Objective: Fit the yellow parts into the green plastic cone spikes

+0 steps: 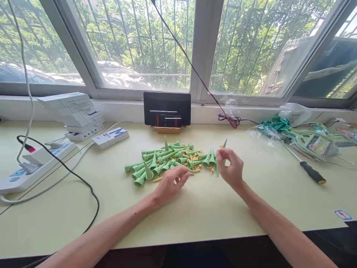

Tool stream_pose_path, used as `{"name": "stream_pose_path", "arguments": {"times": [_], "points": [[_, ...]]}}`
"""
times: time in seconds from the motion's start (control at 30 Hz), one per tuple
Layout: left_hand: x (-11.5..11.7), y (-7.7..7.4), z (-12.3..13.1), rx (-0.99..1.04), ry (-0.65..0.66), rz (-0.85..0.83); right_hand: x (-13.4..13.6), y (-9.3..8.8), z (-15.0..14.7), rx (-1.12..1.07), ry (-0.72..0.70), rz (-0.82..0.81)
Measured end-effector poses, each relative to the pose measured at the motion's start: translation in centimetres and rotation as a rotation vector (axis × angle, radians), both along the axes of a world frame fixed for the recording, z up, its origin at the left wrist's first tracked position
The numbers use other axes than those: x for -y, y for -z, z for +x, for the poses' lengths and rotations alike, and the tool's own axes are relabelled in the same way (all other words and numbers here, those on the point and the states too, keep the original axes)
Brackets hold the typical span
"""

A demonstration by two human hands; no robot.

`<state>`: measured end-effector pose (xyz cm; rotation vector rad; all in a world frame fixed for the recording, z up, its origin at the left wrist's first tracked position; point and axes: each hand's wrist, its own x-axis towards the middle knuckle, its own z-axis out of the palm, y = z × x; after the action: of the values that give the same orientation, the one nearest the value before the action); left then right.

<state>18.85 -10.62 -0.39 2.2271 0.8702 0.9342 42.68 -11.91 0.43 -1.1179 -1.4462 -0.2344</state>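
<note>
A pile of green plastic cones (163, 158), hollow at the wide end, lies mid-table; some stand upright. Small tan plastic pegs (197, 168) are mixed among them. My left hand (172, 183) is at the near edge of the pile with thumb and fingers curled together; a green tip shows just past its fingers, and what they hold is hidden. Right of the pile, my right hand (231, 166) is closed in a pinch. Green cones show above and below its fingertips, and I cannot tell whether it grips one.
A tablet (167, 107) with a phone (168, 121) before it stands by the window. Left are stacked white boxes (80, 115), a power strip (39, 167) and a black cable (83, 180). Right lie a screwdriver (312, 172) and bagged green parts (312, 141).
</note>
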Motion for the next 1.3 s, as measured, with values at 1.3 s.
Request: {"name": "stream_pose_path", "arguments": {"times": [1.3], "points": [[-0.6,-0.2,0.2,-0.018,-0.019,-0.007,-1.1,3.5,-4.0,0.088,-0.413,-0.543]]}}
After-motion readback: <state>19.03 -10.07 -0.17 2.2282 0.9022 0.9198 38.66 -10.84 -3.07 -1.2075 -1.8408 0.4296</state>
